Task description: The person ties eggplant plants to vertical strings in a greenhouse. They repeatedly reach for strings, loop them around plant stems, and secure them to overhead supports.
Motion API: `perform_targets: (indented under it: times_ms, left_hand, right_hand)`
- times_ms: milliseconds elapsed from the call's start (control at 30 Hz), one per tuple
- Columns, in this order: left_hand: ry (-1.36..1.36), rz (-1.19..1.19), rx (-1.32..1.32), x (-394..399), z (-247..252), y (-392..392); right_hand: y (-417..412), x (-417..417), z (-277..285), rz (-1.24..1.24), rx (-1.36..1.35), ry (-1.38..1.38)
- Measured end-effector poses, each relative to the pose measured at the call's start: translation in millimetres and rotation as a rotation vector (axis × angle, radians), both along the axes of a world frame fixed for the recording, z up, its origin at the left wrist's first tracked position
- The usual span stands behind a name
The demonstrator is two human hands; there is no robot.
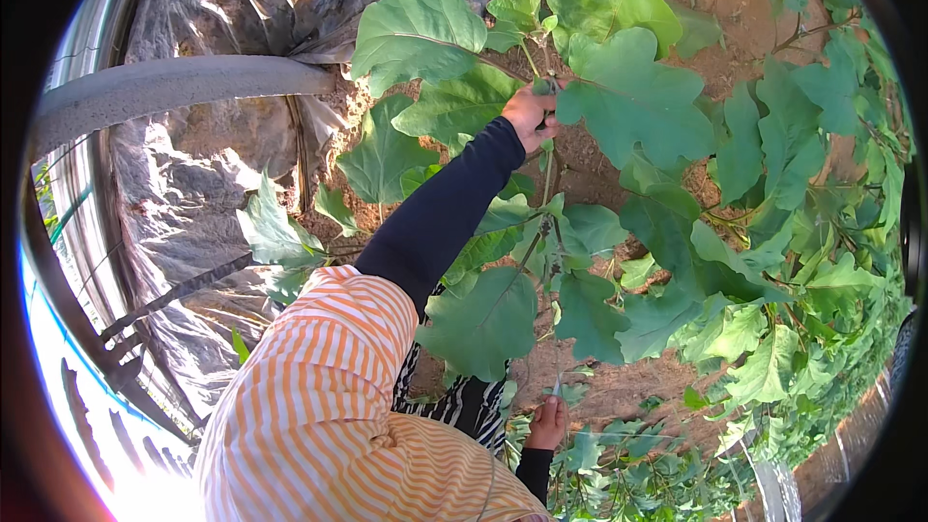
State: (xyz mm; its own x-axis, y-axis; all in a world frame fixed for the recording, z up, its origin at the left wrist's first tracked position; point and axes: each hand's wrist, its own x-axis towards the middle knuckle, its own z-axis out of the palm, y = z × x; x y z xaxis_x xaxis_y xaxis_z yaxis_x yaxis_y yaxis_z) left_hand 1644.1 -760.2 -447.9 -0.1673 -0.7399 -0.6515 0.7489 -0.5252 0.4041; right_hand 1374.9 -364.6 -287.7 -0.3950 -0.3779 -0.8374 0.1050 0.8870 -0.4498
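My left hand (pixel 533 114), at the end of a dark sleeve, is closed around the upper stem of a leafy plant that looks like an eggplant. Broad lobed leaves (pixel 631 98) spread beside it and partly cover the fingertips. Below the hand, the plant's stem (pixel 549 177) runs on among more leaves. My right hand (pixel 547 422) is lower in the view, near my striped trousers, and pinches a small pointed blade (pixel 557 386), its tip directed toward the plant. The blade's handle is hidden in the fingers. A large leaf (pixel 482 322) hangs between the two hands.
A grey curved pipe (pixel 188 83) reaches in from the left, over crumpled plastic sheeting (pixel 196 210). Dense foliage (pixel 812 304) fills the right side. Brown soil (pixel 623 395) shows between plants. Thin strings run near the stem.
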Motion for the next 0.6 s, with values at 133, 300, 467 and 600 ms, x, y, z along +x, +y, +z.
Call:
perform_targets:
  times_ms: [133, 300, 467, 600]
  left_hand:
    - [-0.278, -0.141, -0.175, 10, -49, 10]
    - [-0.26, -0.039, -0.001, 13, -26, -1]
    - [-0.384, -0.043, -0.101, 17, -34, 2]
    - [-0.383, -0.031, -0.118, 13, -22, -1]
  right_hand:
    - [0, -3, 1, 0.039, 0.018, 0.03]
    - [-1, -2, -2, 0.028, -0.031, 0.025]
    - [9, -5, -8, 0.082, -0.036, 0.039]
    - [-2, 0, -8, 0.11, -0.01, 0.036]
